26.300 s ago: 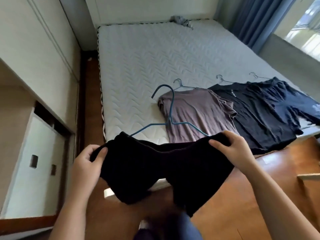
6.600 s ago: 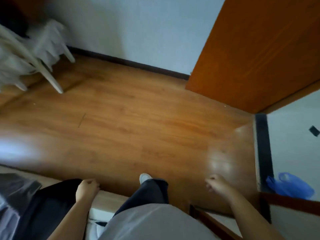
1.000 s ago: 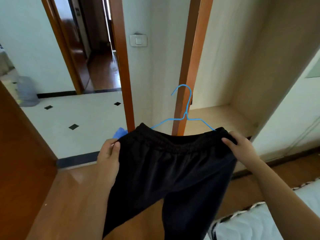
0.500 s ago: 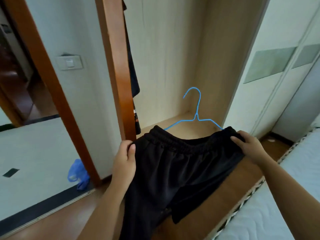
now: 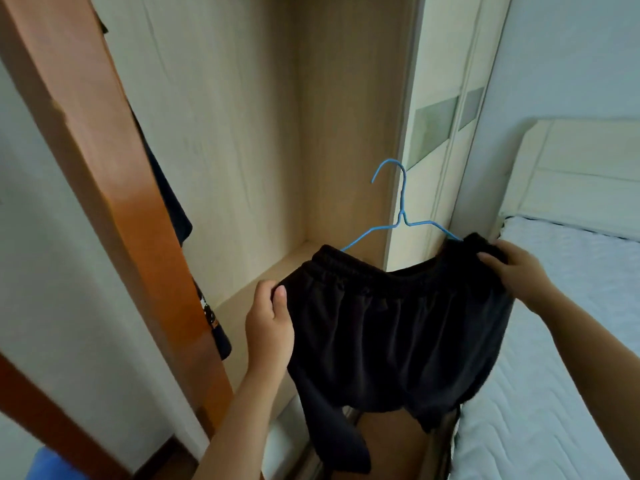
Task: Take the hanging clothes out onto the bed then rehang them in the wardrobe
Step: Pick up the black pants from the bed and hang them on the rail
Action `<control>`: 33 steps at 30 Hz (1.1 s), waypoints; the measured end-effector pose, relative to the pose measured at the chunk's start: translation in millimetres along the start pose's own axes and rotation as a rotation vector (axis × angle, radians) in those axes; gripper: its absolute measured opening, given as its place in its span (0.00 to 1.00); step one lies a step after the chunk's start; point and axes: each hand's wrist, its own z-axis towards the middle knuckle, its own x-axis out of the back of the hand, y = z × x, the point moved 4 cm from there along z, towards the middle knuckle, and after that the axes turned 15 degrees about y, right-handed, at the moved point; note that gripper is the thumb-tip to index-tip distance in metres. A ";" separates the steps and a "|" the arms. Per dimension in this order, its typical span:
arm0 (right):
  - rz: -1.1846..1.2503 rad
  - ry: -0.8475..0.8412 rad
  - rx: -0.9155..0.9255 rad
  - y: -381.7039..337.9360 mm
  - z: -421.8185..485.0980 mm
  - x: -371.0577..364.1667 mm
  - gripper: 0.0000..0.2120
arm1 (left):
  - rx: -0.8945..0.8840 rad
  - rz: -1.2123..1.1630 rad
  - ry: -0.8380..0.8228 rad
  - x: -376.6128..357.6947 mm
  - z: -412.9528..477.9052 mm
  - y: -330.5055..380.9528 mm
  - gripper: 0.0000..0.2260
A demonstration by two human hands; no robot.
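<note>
Black shorts (image 5: 398,334) were held up in front of the open wardrobe (image 5: 242,133), waistband stretched wide, legs hanging down. Left hand (image 5: 270,327) gripped the left end of the waistband, thumb on the front of the cloth. Right hand (image 5: 516,271) gripped the right end, fingers curled over the band. Hands well apart, the full width of the shorts between them. Blue hanger (image 5: 401,216) sat inside the waistband, its hook upright and caught on nothing. A dark garment (image 5: 173,209) hung at the wardrobe's left side, partly hidden behind the orange wooden post (image 5: 114,202). Bed (image 5: 554,341) lay to the right, under the right forearm.
</note>
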 end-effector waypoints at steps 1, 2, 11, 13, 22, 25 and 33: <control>-0.026 0.005 0.008 -0.1 1.4 0.1 0.07 | 0.014 -0.011 0.002 -3.9 2.9 -1.9 0.05; -0.047 0.008 0.016 -0.1 2.9 -0.7 0.05 | 0.028 -0.019 0.005 -7.4 5.7 -4.1 0.05; -0.046 0.004 0.047 -16.7 19.1 -31.1 0.05 | 0.167 -0.093 0.120 -26.0 40.1 -24.2 0.09; -0.024 0.003 0.049 -19.3 28.8 -42.2 0.05 | 0.188 -0.094 0.173 -31.5 50.7 -28.3 0.09; 0.055 -0.108 0.173 -49.6 108.5 -107.6 0.04 | 0.241 -0.094 0.419 -75.9 139.3 -38.2 0.09; 0.161 -0.248 0.247 -72.0 145.0 -123.3 0.11 | 0.263 -0.113 0.496 -92.3 186.4 -39.1 0.10; 0.715 -0.602 0.042 -139.5 216.3 -170.7 0.39 | 0.291 -0.127 0.551 -103.1 296.9 -26.3 0.11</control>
